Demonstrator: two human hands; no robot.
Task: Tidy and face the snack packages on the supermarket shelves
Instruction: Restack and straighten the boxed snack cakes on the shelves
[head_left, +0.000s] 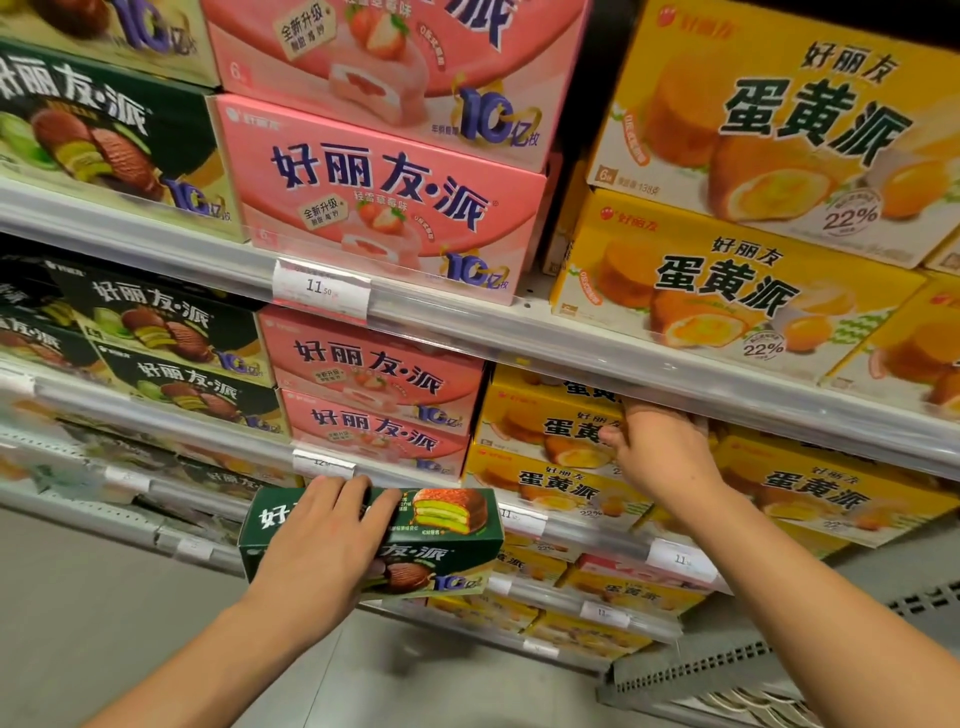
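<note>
Two hands are at work before us. Our left hand (317, 540) holds a green box (441, 540) out in front of the shelves, just below the pink boxes (374, 384), its fingers (332, 491) curled over the box's top edge. To the right of the green box, our right hand (660, 447) reaches under the shelf rail (519, 338) to a yellow box (540, 415) beside the pink boxes; thumb on its front, its other fingers hidden behind, so we cannot tell their grip.
</note>
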